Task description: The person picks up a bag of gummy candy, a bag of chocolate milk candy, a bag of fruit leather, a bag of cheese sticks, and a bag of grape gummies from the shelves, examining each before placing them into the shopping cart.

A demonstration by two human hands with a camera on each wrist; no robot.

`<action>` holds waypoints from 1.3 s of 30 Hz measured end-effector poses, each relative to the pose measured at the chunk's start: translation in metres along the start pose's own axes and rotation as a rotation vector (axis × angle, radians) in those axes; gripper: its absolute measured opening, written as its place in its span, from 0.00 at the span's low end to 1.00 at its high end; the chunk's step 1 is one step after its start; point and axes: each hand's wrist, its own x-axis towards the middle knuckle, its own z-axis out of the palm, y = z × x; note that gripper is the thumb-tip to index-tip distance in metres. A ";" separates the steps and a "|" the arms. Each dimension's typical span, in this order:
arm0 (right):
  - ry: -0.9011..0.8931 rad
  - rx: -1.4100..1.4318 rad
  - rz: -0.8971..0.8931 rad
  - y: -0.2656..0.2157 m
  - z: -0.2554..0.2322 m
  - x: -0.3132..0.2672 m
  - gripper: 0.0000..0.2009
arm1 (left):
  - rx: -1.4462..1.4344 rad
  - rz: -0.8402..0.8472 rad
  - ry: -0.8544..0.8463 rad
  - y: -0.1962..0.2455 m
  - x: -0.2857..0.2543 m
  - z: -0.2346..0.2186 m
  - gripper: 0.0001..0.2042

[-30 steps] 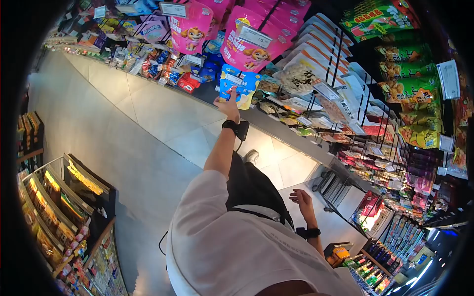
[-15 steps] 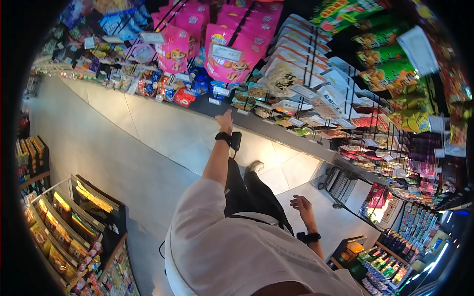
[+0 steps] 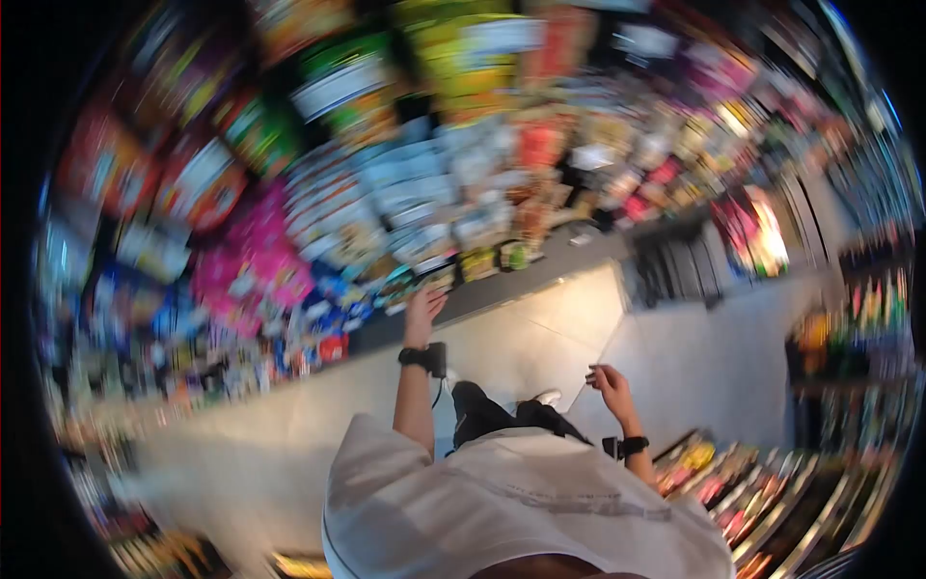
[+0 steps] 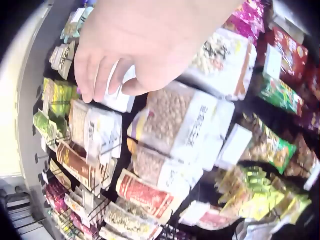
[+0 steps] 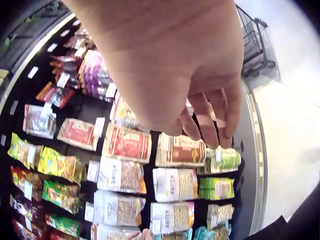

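My left hand reaches toward the lower part of the snack rack, its fingers loosely extended and holding nothing. In the left wrist view that hand hangs over white bags of nuts, overlapping a white price label. My right hand hangs low in front of the body, fingers loosely bent, with nothing in it. From the right wrist the fingers overlap a brown packet and a green packet on the rack behind.
Pink bags hang at the left of the rack, blurred by motion. Yellow snack bags hang higher up. A wire shopping cart stands on the floor beyond the shelf edge. More stocked shelves stand behind the body.
The left hand held a blue bag at first; half a second ago it was empty below the rack. The head view has since swung right along the rack. The right hand stays low.
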 end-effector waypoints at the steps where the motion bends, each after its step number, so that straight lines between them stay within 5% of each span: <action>1: 0.079 -0.008 -0.001 0.002 -0.023 -0.013 0.15 | 0.046 0.006 -0.060 0.001 -0.007 0.029 0.18; 8: 0.590 0.028 -0.008 0.052 -0.190 -0.113 0.14 | 0.356 0.023 -0.071 -0.048 -0.039 0.245 0.12; 16: 0.760 0.178 0.026 0.094 -0.295 -0.126 0.14 | 0.641 0.089 -0.638 -0.123 -0.112 0.508 0.13; 24: 0.657 0.147 0.002 0.067 -0.423 -0.034 0.13 | 0.703 0.073 -0.964 -0.227 -0.070 0.705 0.13; 28: 0.734 0.127 -0.052 0.055 -0.522 0.001 0.12 | 0.750 0.034 -0.834 -0.268 -0.026 0.804 0.13; 32: 0.764 0.079 -0.066 0.044 -0.613 0.050 0.12 | 0.712 0.036 -0.890 -0.281 -0.007 0.894 0.12; 39: 0.722 0.079 -0.095 0.010 -0.738 0.150 0.12 | 0.763 -0.085 -0.970 -0.315 0.007 0.980 0.13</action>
